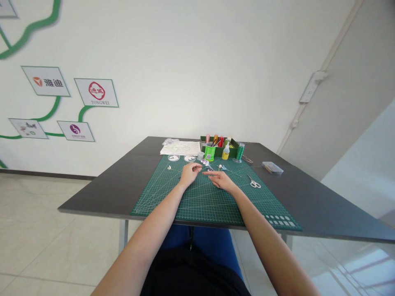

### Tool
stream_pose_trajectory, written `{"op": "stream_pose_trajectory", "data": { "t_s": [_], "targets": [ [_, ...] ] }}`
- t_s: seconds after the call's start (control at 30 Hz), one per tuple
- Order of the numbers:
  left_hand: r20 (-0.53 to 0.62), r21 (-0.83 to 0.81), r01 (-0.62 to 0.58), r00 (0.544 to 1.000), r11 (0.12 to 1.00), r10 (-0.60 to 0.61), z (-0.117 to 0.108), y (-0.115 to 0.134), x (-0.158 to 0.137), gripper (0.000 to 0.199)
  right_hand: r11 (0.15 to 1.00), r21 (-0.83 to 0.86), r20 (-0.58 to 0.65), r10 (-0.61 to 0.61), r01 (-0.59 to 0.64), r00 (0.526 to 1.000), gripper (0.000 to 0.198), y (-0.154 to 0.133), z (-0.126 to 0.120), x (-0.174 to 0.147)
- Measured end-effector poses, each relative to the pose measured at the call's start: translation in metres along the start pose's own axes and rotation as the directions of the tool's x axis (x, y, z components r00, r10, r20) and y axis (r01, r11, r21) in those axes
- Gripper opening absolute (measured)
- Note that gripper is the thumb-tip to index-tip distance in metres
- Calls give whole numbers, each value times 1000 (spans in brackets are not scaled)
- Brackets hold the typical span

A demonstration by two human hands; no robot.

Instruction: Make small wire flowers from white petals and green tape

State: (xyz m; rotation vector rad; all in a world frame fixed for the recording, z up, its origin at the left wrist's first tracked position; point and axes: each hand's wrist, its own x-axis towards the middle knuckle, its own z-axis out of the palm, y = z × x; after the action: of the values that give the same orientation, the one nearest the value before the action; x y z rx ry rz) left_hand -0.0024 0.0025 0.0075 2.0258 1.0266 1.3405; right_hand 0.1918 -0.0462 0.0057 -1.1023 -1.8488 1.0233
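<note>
Over the green cutting mat [210, 201], my left hand [189, 174] is closed, thumb and fingertips pinched together. Whatever lies between those fingertips is too small to make out. My right hand [220, 181] points its stretched index finger toward the left hand, with a small gap between them. Its other fingers are loosely bent and apart, and I see nothing in them. Just beyond both hands lie small shiny purple-white pieces [205, 163]. A small white flower-like piece on a thin stem [220, 167] rests near the right hand. Another little white piece [169, 167] lies to the left.
White-handled scissors [255, 184] lie at right, past them a clear flat box [272, 167]. Behind stand a green can [210, 153], a glue bottle [226, 152], a green thread spool [240, 152] and a box of spools [203, 142]. Two shallow dishes [173, 158] sit before white sheets [182, 148].
</note>
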Motion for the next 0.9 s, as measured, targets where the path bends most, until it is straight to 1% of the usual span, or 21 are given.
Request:
{"op": "stream_pose_trajectory", "data": {
  "t_s": [0.23,0.57,0.7,0.9],
  "targets": [
    [0,0,-6,1000,1000,6,-1,0,0,14,1000,8,1,-5,5,1000,56,-2,0,-1],
    [5,105,-24,1000,994,23,1,-3,0,13,1000,9,9,-19,19,1000,54,1,-1,0],
    [31,160,-41,999,986,36,0,-4,-1,14,1000,23,5,-12,12,1000,53,1,-2,0],
    [99,234,-84,993,969,62,0,-4,-3,14,999,42,14,-13,12,1000,51,-2,-1,-1]
  ]
}}
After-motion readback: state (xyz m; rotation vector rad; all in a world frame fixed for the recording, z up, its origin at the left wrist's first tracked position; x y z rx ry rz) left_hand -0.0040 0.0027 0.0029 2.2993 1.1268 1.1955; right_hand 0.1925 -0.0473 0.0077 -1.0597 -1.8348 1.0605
